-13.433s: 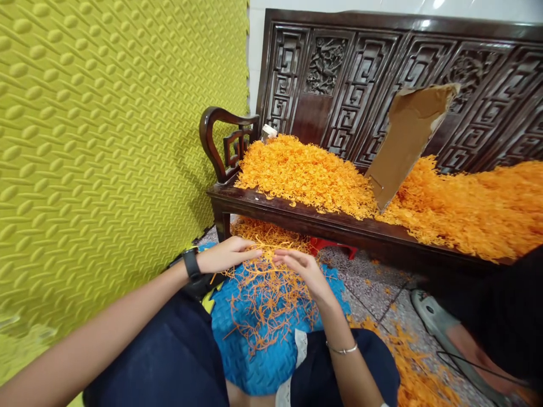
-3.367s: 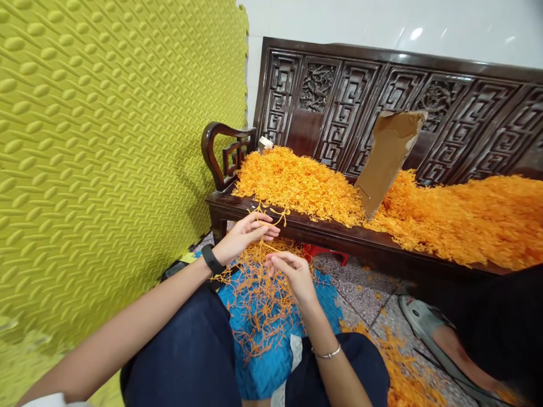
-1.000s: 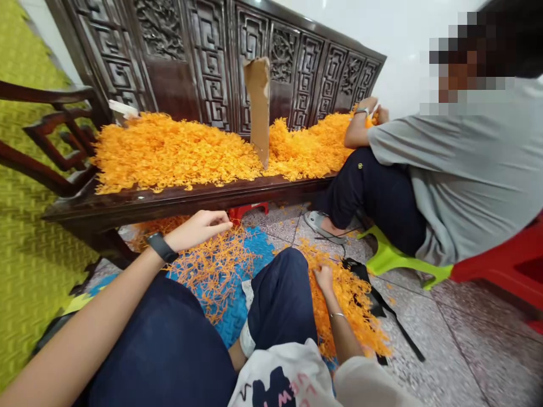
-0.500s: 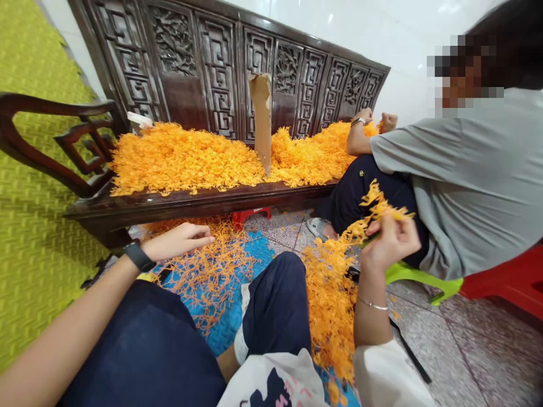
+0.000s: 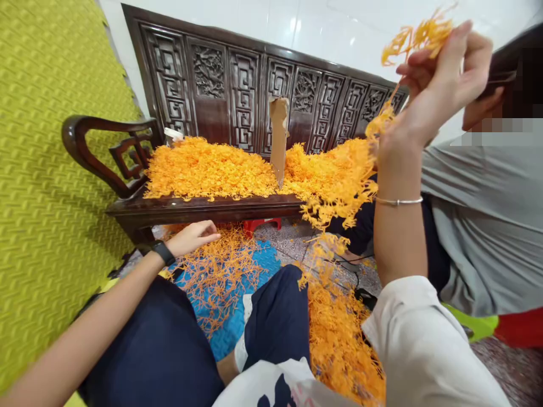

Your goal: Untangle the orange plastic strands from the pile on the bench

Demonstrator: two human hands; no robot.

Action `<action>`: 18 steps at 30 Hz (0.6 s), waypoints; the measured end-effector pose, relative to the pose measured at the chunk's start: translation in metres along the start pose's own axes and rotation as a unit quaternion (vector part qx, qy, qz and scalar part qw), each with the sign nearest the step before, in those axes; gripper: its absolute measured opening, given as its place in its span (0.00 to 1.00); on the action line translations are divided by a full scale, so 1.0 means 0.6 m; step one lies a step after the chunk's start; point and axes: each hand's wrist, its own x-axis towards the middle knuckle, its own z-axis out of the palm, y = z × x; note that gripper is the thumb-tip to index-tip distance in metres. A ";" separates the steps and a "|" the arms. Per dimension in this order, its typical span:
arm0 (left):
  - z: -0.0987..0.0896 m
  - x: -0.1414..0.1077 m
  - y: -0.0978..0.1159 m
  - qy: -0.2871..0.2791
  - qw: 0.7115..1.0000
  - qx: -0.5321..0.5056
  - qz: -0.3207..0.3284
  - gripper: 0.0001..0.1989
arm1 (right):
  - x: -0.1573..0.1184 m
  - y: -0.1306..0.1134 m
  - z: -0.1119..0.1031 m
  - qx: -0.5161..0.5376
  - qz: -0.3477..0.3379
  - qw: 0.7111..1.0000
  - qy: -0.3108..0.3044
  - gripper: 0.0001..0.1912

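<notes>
Beyond the grip, from my end, a dark carved bench stands against a white wall. A frilly orange strand hangs from the right hand, pinched near its top, and appears to run down into the orange heap well below the grip. I judge it light, limp and prone to snag, so I'd hold a bunched part between thumb and fingertips, not one thin frill. Half a second ago that hand was lower; now it is raised high, with more strand hanging. Below and left of the grip, the left hand curls loosely beside thin orange stems, much as then; I can't tell whether it pinches anything. Farther out, a cardboard piece stands in the bench pile; a co-worker's grey shirt shows just behind the grip.
</notes>
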 end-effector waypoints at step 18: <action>0.256 0.255 0.419 0.008 0.868 -0.491 0.074 0.28 | 0.104 -0.077 0.081 -0.005 -0.046 0.999 -0.011 0.09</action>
